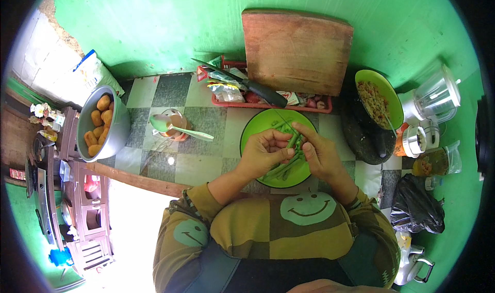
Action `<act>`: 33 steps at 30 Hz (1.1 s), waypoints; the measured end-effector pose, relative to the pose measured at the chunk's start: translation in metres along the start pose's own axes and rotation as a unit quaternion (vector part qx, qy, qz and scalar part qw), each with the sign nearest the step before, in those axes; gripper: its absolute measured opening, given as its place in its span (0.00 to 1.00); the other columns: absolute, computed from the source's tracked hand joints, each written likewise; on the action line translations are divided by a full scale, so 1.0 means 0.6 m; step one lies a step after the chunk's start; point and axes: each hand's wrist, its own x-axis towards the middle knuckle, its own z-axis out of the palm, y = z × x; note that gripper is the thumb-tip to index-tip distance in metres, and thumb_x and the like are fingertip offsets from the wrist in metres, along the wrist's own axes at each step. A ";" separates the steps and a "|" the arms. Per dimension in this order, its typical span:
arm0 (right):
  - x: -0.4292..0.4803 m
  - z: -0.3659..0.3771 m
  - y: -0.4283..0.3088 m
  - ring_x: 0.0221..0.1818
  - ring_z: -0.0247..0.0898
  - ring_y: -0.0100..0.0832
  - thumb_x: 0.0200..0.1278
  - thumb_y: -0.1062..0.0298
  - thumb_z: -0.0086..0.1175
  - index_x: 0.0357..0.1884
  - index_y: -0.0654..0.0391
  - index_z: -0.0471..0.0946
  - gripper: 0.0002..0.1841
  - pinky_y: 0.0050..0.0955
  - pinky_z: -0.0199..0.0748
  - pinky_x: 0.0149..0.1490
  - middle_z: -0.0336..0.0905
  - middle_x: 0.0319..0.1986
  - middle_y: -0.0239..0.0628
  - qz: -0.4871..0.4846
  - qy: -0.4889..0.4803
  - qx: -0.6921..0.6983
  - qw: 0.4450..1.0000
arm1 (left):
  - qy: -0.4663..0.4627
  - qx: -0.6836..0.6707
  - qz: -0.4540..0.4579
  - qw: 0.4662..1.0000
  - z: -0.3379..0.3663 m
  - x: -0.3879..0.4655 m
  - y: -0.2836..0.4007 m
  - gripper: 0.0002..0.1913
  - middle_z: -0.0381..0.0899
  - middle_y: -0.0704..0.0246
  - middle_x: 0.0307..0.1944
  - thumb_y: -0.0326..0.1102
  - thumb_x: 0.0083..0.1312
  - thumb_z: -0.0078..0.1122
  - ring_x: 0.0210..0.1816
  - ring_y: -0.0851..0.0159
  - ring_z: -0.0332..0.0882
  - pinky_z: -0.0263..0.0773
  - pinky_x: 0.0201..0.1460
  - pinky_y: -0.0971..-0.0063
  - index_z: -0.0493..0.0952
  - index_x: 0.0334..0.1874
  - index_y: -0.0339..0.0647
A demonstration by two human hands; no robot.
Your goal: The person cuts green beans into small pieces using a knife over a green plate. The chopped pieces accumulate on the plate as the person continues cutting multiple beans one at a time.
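My left hand [267,150] pinches a green bean [292,141] between thumb and fingertips, above a round green plate [251,127]. My right hand [321,150] meets it from the other side, its thumb and index finger closed around the bean's other end. A thin strand rises from between the hands toward the plate's far rim; I cannot tell what it is. More green beans [276,172], some long and some in short pieces, lie on the plate, partly covered by my hands.
Behind the plate, a black-handled knife [267,94] rests across a red basket [232,104], with a wooden cutting board [297,51] leaning on the wall. A glass with a spoon [189,132] and a pot of brown pieces [125,119] are left; a stone mortar [359,146], green bowl [394,96] and blender [437,92] right.
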 end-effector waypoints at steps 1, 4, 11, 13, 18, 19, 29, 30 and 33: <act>0.001 0.000 -0.001 0.38 0.74 0.50 0.65 0.63 0.41 0.47 0.61 0.70 0.15 0.37 0.72 0.40 0.74 0.37 0.51 -0.008 -0.003 -0.007 1.000 | 0.000 0.004 -0.005 1.000 0.002 -0.001 0.004 0.14 0.78 0.66 0.35 0.23 0.55 0.63 0.33 0.74 0.77 0.75 0.35 0.82 0.73 0.43 0.32; -0.001 0.001 0.002 0.38 0.74 0.49 0.65 0.62 0.42 0.47 0.61 0.70 0.15 0.38 0.72 0.40 0.74 0.38 0.50 -0.014 -0.003 -0.010 1.000 | -0.017 0.017 -0.015 1.000 0.005 -0.002 0.005 0.13 0.77 0.66 0.35 0.23 0.55 0.63 0.32 0.75 0.77 0.75 0.34 0.82 0.73 0.42 0.32; -0.005 -0.001 0.009 0.39 0.74 0.50 0.65 0.59 0.43 0.48 0.61 0.70 0.17 0.37 0.72 0.42 0.75 0.38 0.50 0.088 -0.052 -0.060 0.993 | -0.069 0.043 -0.062 0.995 0.019 -0.016 -0.015 0.13 0.77 0.67 0.34 0.24 0.55 0.64 0.31 0.75 0.76 0.75 0.33 0.83 0.73 0.41 0.32; -0.003 0.001 0.006 0.40 0.74 0.50 0.65 0.60 0.43 0.50 0.61 0.70 0.18 0.37 0.72 0.43 0.75 0.39 0.50 0.014 -0.015 -0.013 1.000 | -0.016 0.018 -0.021 0.999 0.012 -0.008 -0.016 0.12 0.77 0.67 0.33 0.24 0.56 0.63 0.31 0.75 0.77 0.75 0.33 0.83 0.72 0.40 0.32; 0.000 0.001 0.000 0.43 0.74 0.49 0.64 0.62 0.43 0.53 0.60 0.69 0.18 0.36 0.72 0.45 0.75 0.41 0.51 -0.033 -0.020 0.000 0.999 | 0.024 -0.006 -0.002 1.000 0.010 -0.005 -0.012 0.10 0.77 0.67 0.32 0.23 0.57 0.62 0.32 0.74 0.77 0.76 0.34 0.82 0.71 0.38 0.32; -0.002 0.001 0.000 0.43 0.74 0.49 0.64 0.62 0.43 0.53 0.60 0.69 0.18 0.36 0.72 0.45 0.75 0.41 0.51 -0.027 -0.024 0.002 0.999 | 0.023 -0.002 0.004 1.000 0.012 -0.006 -0.011 0.09 0.77 0.67 0.32 0.23 0.57 0.62 0.32 0.74 0.77 0.76 0.34 0.82 0.71 0.38 0.32; -0.005 0.004 0.001 0.29 0.70 0.53 0.66 0.55 0.39 0.37 0.61 0.69 0.17 0.41 0.67 0.33 0.71 0.28 0.51 0.001 -0.025 -0.015 1.000 | -0.007 0.052 0.018 0.998 0.013 -0.008 -0.028 0.08 0.78 0.70 0.31 0.25 0.57 0.64 0.31 0.79 0.75 0.72 0.34 0.85 0.74 0.35 0.33; -0.005 0.005 0.001 0.29 0.70 0.54 0.66 0.55 0.39 0.36 0.61 0.69 0.17 0.42 0.67 0.33 0.71 0.28 0.51 0.002 -0.021 -0.014 1.000 | -0.016 0.086 0.011 0.996 0.010 -0.008 -0.027 0.08 0.78 0.70 0.31 0.26 0.57 0.64 0.31 0.79 0.75 0.72 0.34 0.85 0.74 0.35 0.33; -0.005 0.005 0.003 0.30 0.71 0.54 0.67 0.55 0.39 0.37 0.61 0.69 0.17 0.42 0.67 0.34 0.72 0.30 0.51 0.033 -0.027 -0.016 0.999 | -0.032 0.160 -0.005 0.987 0.008 -0.011 -0.023 0.08 0.78 0.70 0.30 0.27 0.57 0.63 0.30 0.78 0.75 0.72 0.34 0.85 0.74 0.35 0.33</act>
